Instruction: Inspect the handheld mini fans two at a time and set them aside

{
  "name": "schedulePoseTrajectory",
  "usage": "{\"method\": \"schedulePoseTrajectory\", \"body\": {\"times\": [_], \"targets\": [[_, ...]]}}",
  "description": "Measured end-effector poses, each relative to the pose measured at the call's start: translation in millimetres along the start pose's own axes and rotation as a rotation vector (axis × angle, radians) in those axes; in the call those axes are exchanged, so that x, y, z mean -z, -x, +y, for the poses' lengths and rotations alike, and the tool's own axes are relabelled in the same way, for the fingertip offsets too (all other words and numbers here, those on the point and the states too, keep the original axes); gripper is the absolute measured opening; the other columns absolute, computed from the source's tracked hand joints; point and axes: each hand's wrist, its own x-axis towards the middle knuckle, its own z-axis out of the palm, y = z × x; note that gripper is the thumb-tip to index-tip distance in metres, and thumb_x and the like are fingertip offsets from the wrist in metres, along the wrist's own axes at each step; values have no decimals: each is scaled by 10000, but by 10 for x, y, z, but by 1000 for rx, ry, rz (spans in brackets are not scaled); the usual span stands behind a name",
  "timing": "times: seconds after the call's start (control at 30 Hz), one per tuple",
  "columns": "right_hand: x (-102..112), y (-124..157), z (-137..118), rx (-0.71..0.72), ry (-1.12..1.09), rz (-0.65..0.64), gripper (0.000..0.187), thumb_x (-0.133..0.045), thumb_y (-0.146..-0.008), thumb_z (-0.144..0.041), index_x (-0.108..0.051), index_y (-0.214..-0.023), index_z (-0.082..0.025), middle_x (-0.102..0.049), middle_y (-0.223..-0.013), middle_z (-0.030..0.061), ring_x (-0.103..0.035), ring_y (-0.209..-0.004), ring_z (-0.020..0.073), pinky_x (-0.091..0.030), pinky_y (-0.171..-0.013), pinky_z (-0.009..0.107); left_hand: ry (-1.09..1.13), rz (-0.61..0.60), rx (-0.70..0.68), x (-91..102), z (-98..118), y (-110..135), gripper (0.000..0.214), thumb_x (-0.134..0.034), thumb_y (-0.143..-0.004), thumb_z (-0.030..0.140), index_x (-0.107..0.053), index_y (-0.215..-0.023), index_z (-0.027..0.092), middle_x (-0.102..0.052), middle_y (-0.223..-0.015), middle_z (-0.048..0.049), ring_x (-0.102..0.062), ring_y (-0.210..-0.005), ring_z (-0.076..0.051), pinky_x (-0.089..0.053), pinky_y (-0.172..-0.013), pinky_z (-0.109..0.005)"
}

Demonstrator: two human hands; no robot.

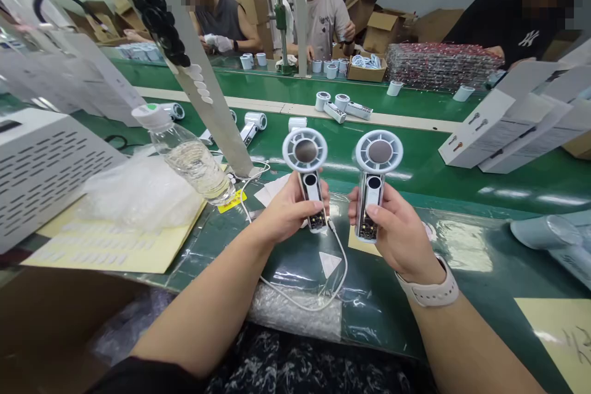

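Two handheld fans are held upright side by side above the green work table. My left hand [292, 206] is closed around the handle of one handheld fan [305, 151], its thumb across the front. A white cable [340, 246] runs to the lower end of that handle and loops over the table. My right hand [397, 228] grips the second handheld fan [379, 152], thumb pressed on its handle. Both handles show exposed circuit boards at the bottom and a dark round spot near the top. A white triangular paper piece [329, 263] lies below them.
A clear bottle [194, 163] leans at left near a slanted post [217, 117] and a white vented box [46, 166]. Several fan parts [330, 104] lie on the green conveyor [415, 148]. White boxes [512, 117] stand at right. Co-workers sit across the line.
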Motion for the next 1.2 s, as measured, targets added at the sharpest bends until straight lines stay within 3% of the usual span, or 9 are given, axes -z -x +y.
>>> {"method": "schedulePoseTrajectory", "body": {"times": [0.1, 0.3, 0.5, 0.63, 0.87, 1.07, 1.2], "targets": [[-26, 37, -36, 35, 20, -73, 222, -718, -849, -385, -635, -1011, -259, -651, -903, 31, -621, -754, 181, -572, -678, 357, -43, -105, -10, -37, 14, 38, 485, -823, -725, 290, -481, -1063, 221, -599, -881, 22, -605, -715, -121, -488, -659, -283], [-17, 19, 45, 38, 46, -89, 297, -724, -839, -389, -604, -1078, -260, -644, -963, 36, -624, -746, 177, -586, -685, 375, -165, -71, -92, -10, -11, 16, 422, -785, -776, 324, -480, -1048, 217, -607, -879, 9, -631, -742, -140, -479, -683, -301], [-41, 6, 82, 12, -32, -44, 267, -742, -807, -360, -620, -1024, -261, -650, -999, 38, -634, -803, 181, -594, -685, 351, -23, -107, -57, -52, 9, 33, 500, -802, -733, 366, -479, -1083, 213, -577, -903, 7, -627, -740, -143, -508, -677, -312], [-49, 16, 74, -2, -14, -48, 234, -733, -815, -369, -623, -987, -256, -645, -950, 32, -621, -744, 173, -587, -665, 357, -61, -55, -34, -66, 8, 37, 441, -767, -739, 250, -468, -1062, 217, -572, -879, 20, -615, -711, -122, -504, -647, -286], [-32, 23, 81, 30, 23, -66, 275, -725, -819, -373, -605, -1039, -259, -658, -999, 45, -629, -753, 180, -584, -674, 370, -69, -67, -31, -63, 30, 42, 446, -749, -714, 214, -466, -1059, 214, -578, -873, 23, -615, -707, -122, -488, -634, -283], [-68, 27, 93, -1, -46, 0, 195, -695, -838, -357, -606, -972, -247, -653, -940, 28, -614, -706, 151, -561, -598, 301, -138, 106, -31, -38, 20, -23, 347, -688, -769, 283, -438, -1002, 216, -568, -790, 40, -580, -628, -116, -473, -575, -280], [-95, 62, 70, -4, -88, -54, 220, -690, -851, -374, -595, -1004, -249, -647, -947, 23, -625, -701, 146, -570, -606, 302, -108, 17, -44, -36, 58, -7, 392, -717, -764, 322, -462, -1042, 215, -572, -816, 27, -600, -677, -132, -480, -611, -293]]}}
